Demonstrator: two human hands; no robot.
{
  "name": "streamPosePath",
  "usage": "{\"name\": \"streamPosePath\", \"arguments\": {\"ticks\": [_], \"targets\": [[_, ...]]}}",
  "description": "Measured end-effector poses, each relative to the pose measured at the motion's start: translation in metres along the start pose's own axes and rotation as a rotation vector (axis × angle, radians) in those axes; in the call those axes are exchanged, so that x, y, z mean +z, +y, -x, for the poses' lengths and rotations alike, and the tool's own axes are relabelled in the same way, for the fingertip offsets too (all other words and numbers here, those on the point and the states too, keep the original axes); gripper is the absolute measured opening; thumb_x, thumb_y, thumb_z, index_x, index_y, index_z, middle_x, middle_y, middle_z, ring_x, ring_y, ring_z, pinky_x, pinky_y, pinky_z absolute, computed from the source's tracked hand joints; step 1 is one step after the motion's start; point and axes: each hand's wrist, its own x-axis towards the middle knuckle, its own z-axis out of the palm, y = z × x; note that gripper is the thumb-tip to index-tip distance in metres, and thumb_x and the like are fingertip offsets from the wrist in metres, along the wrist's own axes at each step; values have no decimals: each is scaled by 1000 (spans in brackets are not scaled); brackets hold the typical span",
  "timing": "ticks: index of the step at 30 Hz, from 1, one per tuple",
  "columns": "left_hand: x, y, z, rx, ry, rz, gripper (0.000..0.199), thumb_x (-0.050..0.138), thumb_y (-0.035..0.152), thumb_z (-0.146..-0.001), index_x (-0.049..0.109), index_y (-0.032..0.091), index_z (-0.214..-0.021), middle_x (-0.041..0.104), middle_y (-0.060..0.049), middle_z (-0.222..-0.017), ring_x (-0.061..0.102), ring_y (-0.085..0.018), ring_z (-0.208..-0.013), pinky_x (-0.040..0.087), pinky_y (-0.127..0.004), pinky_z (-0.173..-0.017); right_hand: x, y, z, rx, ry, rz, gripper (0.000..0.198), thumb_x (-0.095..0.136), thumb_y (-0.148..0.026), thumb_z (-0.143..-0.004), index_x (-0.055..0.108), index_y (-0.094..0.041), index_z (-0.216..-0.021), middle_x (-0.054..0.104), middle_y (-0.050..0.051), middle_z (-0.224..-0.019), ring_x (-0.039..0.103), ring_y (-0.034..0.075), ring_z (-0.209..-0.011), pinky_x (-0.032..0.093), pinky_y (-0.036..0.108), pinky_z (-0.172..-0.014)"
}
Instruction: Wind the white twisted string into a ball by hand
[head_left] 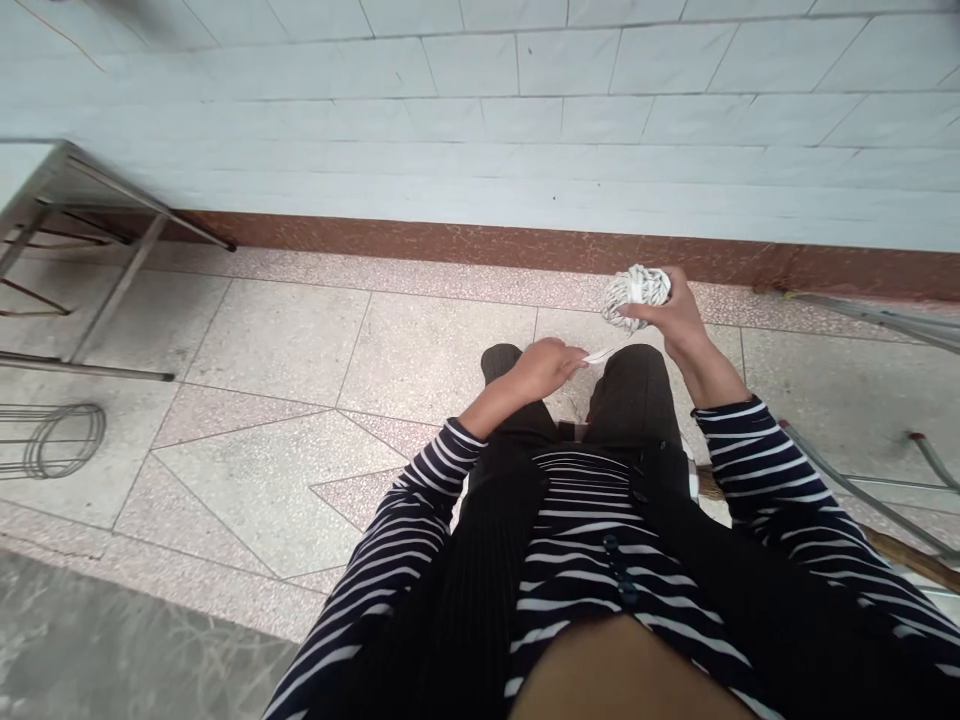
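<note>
A ball of whitish cord (636, 288) sits in my right hand (679, 312), with the thumb across its near side and the fingers behind it. White wraps cross the middle of the ball. To its lower left, my left hand (546, 366) is closed, thumb and fingers pinching a thin white strand (598, 356). The strand points toward the ball, but I cannot make out where it joins. Both hands are above my knees, a short way apart.
Ahead is a white tiled wall (480, 130) with a brown skirting (420, 240). A metal-legged table (120, 290) stands at the left, above a wire coil (67, 440) on the floor. Metal legs (862, 480) and a wooden stick (911, 560) lie at the right.
</note>
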Motion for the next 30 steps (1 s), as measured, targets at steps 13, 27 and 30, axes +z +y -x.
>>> {"name": "streamPosePath", "arguments": {"ticks": [13, 27, 30], "targets": [[-43, 21, -26, 126, 27, -200, 38, 47, 29, -113, 80, 21, -94, 79, -5, -87, 72, -22, -87, 46, -43, -115, 33, 19, 34, 166, 49, 42, 67, 96, -33, -45, 63, -26, -103, 69, -1, -95, 65, 26, -93, 58, 47, -94], [-2, -41, -44, -131, 125, 367, 27, 61, 27, -100, 78, 14, -85, 81, -5, -91, 72, -19, -87, 51, -28, -86, 20, -38, 70, 157, -345, -323, 89, 104, -48, -44, 70, -31, -124, 77, 7, -125, 67, 39, -129, 57, 52, -105], [17, -30, -31, -132, 66, 455, 33, 59, 30, -101, 75, 15, -76, 77, -3, -83, 68, -16, -82, 49, -26, -84, 16, -40, 53, 42, -184, -224, 85, 102, -47, -51, 66, -32, -126, 74, 7, -129, 63, 40, -136, 55, 56, -111]]}}
